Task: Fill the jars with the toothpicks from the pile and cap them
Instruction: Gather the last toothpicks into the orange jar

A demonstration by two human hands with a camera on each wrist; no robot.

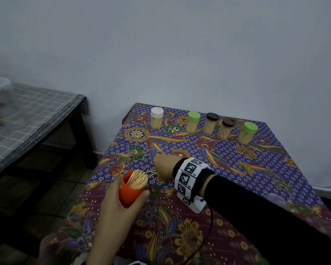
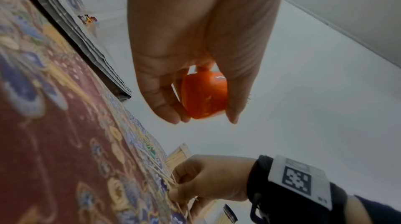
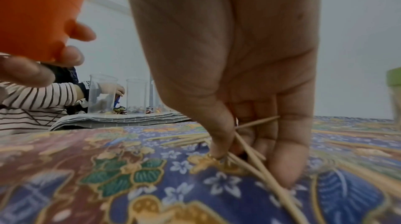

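My left hand (image 1: 130, 199) grips an uncapped orange jar (image 1: 131, 188), tilted and holding a bundle of toothpicks, just above the table's left side. In the left wrist view the orange jar (image 2: 204, 97) sits between thumb and fingers. Right beside it my right hand (image 1: 161, 167) is down on the floral cloth, and the right wrist view shows it pinching a few loose toothpicks (image 3: 256, 159) from a thin scatter (image 1: 151, 172). At the back stand several filled, capped jars: one white-capped (image 1: 157, 120), two green-capped (image 1: 193, 124), two brown-capped (image 1: 211, 123).
The table's left edge (image 1: 96, 169) drops to the floor close to my left hand. A lower table with a grey checked cloth (image 1: 27, 119) stands to the left, with clear cups (image 3: 102, 93) and another person's striped sleeve (image 3: 32, 100). A wall runs behind.
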